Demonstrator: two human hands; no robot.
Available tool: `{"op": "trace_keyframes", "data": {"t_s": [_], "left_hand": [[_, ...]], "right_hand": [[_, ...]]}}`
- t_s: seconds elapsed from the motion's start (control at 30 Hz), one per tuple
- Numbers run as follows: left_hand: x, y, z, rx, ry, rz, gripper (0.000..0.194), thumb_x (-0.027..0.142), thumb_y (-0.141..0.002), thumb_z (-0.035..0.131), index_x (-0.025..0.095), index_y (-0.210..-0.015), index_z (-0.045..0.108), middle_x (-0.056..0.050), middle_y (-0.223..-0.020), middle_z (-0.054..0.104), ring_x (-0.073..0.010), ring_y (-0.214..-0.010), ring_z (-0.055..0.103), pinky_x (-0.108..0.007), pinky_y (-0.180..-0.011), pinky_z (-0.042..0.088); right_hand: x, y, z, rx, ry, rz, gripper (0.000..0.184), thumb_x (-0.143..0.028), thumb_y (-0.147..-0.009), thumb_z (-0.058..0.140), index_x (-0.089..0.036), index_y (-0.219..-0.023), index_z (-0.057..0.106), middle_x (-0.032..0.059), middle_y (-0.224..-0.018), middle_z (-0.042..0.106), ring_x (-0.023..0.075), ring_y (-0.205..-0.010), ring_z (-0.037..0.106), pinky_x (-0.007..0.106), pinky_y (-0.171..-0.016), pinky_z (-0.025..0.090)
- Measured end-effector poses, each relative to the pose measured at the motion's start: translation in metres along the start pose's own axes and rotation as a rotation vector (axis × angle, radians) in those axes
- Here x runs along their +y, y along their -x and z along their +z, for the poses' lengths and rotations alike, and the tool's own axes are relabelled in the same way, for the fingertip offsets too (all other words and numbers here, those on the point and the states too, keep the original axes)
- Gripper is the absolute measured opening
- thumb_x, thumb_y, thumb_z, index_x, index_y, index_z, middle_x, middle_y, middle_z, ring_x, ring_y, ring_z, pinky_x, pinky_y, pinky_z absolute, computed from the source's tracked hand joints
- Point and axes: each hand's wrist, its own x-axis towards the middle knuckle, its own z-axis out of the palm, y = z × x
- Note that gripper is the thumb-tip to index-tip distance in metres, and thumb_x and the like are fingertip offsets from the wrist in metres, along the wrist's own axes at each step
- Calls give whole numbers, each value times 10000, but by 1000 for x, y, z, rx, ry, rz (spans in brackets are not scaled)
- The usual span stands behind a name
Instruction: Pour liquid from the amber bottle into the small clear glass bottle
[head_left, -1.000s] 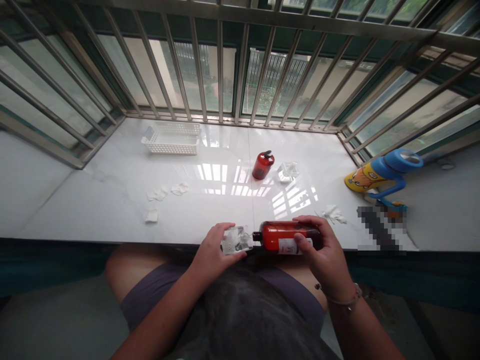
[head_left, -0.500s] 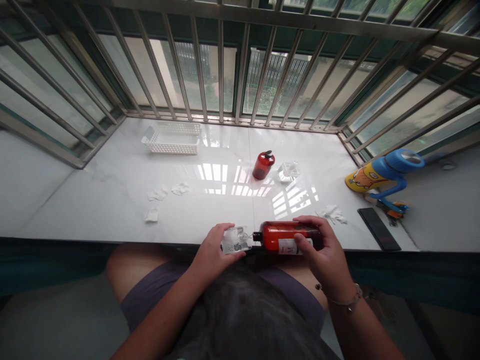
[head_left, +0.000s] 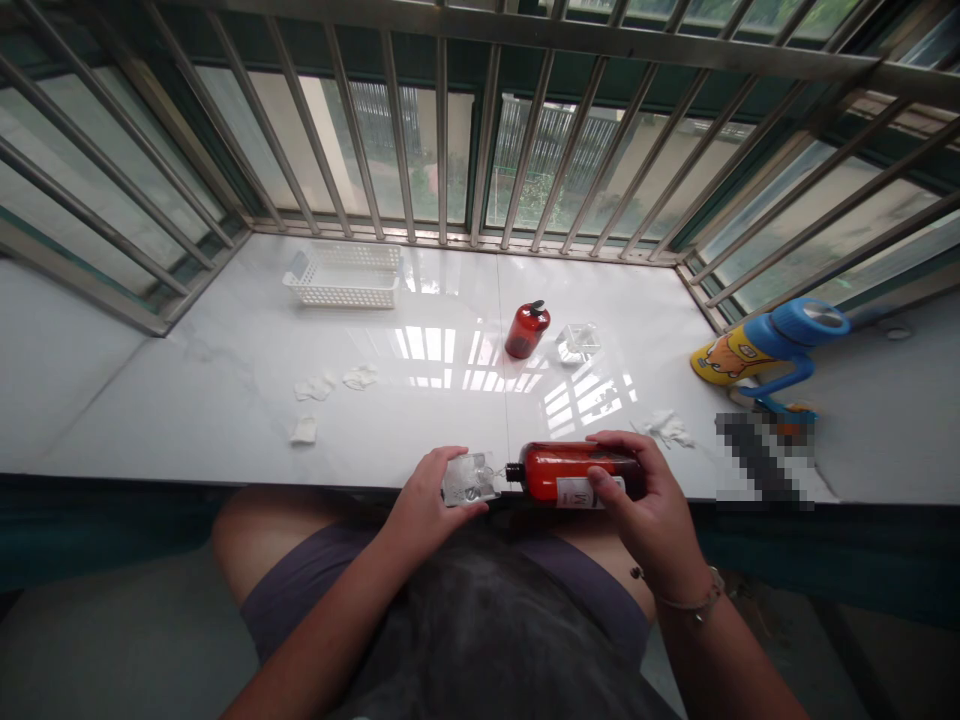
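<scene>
- Left hand [head_left: 427, 490]: clamped on the glass [head_left: 471, 480], fingers on the far side, thumb on the near side, spread about as wide as the glass. Right side left free, presumably so the mouth isn't blocked.
- Glass: at the counter's near edge, middle of the scene. Looks tilted toward the bottle. Can't tell from here if it rests on anything.
- Right hand [head_left: 652, 485]: wrapped round the base half of the big red bottle [head_left: 551, 462], fingers over the far side, thumb near the label [head_left: 589, 492]. Hold well back from the neck, likely for tilt control and a clear view of the outlet.
- Bottle: lying nearly level, uncapped black neck pointing left at the glass. Thin clear strand between them, looks like liquid. Mouth and glass close, which should limit drips.
- Far middle: small red bottle [head_left: 528, 332] upright, clear jar [head_left: 577, 344] just right of it. Both out of the hands' way.
- Far left: white basket [head_left: 346, 297] near the bars [head_left: 441, 140].
- Left on the counter [head_left: 420, 430]: three bits of tissue [head_left: 315, 386]. Another wad [head_left: 671, 428] by the right hand, handy for wiping, I'd guess.
- Right: yellow-blue flask [head_left: 735, 355], dark pixelated item [head_left: 761, 460] nearer.
</scene>
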Motion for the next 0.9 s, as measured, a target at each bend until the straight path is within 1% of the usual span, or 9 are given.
{"op": "trace_keyframes", "data": {"t_s": [0.33,0.6,0.9], "left_hand": [[-2,0,1,-12,12,-20,717,263,-770,953,286,-1391,594,-58,-1425,651,-295,-1339,635,-520,-1197,525],[-4,-1,2,-5,19,-30,710,270,-761,952,287,-1379,602,-61,-1419,656,-309,-1337,643,-533,-1199,528],[-4,0,2,2,22,-24,695,299,-765,941,274,-1376,612,-78,-1409,670,-317,-1318,658,-544,-1181,544]], "right_hand": [[-4,0,1,5,7,3,404,-526,-936,815,-306,-1247,681,83,-1301,709,265,-1052,738,351,-809,649],[-2,0,-1,-9,34,-14,405,-522,-940,809,-309,-1256,674,83,-1300,704,262,-1024,740,344,-776,656],[-8,1,2,28,63,-21,404,-538,-937,800,-298,-1241,682,92,-1285,714,271,-1019,742,341,-732,661]]}}
